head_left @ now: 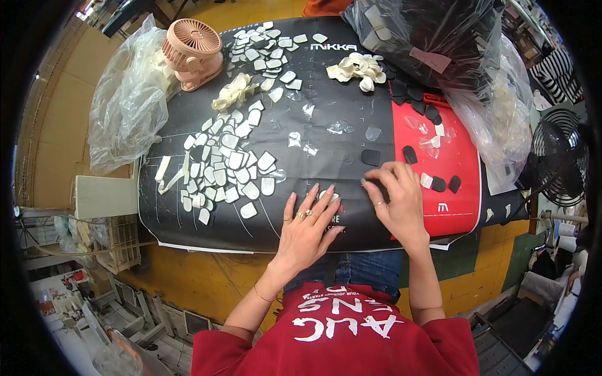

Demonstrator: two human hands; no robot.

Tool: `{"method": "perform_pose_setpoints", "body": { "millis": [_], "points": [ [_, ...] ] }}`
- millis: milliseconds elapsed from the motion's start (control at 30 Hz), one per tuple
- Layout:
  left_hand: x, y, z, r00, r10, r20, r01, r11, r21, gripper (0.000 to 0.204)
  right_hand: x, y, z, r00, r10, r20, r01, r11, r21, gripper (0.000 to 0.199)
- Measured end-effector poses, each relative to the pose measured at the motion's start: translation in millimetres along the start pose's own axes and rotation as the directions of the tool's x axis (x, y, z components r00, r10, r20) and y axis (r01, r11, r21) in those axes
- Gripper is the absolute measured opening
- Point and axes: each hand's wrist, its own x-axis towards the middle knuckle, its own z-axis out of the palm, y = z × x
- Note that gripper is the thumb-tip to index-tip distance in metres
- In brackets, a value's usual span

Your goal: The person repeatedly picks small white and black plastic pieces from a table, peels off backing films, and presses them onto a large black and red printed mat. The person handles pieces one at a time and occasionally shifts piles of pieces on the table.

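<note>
Fingers, right hand (398, 203): curled downward, tips (370, 183) drawn together and pressing at a spot on the black mat (338, 94); whether a small piece is pinched beneath them cannot be told.
Fingers, left hand (308, 227): spread flat, palm down, holding nothing; the fingertips rest on the mat over a pale piece (330, 196) that shows between them.
Nearest loose piece: black tab (370, 157), lying just beyond the right fingertips, away from the body and apart from them.
Long axis of black tab: roughly crosswise to the person, left to right.
Nearer hand: the right; the left sits further to the left and closer to the mat's near edge.
Second black tab (409, 154): beyond the right knuckles, at the border of the red panel (461, 163).
White pieces (226, 166): a dense spread well to the left of the left hand, out of immediate reach of the right.
Surroundings: pink fan (191, 51) at the far left corner; clear bags (125, 100) at both sides of the mat.
</note>
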Motion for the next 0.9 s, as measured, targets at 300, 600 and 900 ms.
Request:
{"method": "perform_pose_setpoints", "body": {
  "millis": [300, 600, 900],
  "points": [
    [-27, -28, -7, 0.962, 0.186, -0.202, -0.175, 0.982, 0.074, 0.030, 29, 15, 11, 0.993, 0.122, -0.006, -0.122, 0.991, -0.053, 0.023],
    [-12, -89, -49, 0.918, 0.193, -0.346, -0.073, 0.940, 0.333, 0.022, -4, -18, 24, 0.998, 0.044, 0.042, -0.046, 0.998, 0.042, 0.027],
    [-5, -80, -44, 0.936, 0.118, -0.330, 0.004, 0.938, 0.346, 0.021, -38, 46, -52, 0.948, 0.279, -0.152, -0.309, 0.920, -0.242, 0.026]
  ]
}}
